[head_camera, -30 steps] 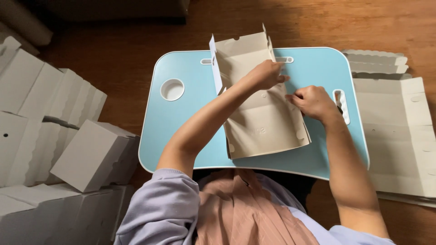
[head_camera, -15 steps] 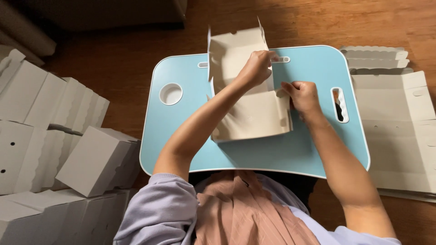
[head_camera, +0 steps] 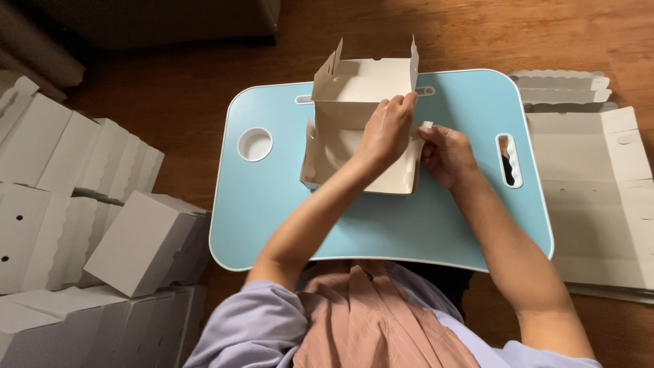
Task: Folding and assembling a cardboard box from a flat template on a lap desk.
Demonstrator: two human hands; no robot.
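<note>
The left hand point(head_camera: 387, 131) is gripping the half-folded, empty cardboard box point(head_camera: 354, 140) on the blue tray point(head_camera: 272, 197); at 3 o'clock, the right hand point(head_camera: 446, 155) is pinching its side flap.

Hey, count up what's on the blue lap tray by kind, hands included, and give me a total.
Half-folded cardboard box: 1
Hands on the box: 2, left hand and right hand
Light blue lap tray itself: 1
Total: 4
The folded boxes on the left and the flat blanks on the right lie off the tray, so they are not counted.

Soft even daylight, sharp, faint shadows
</note>
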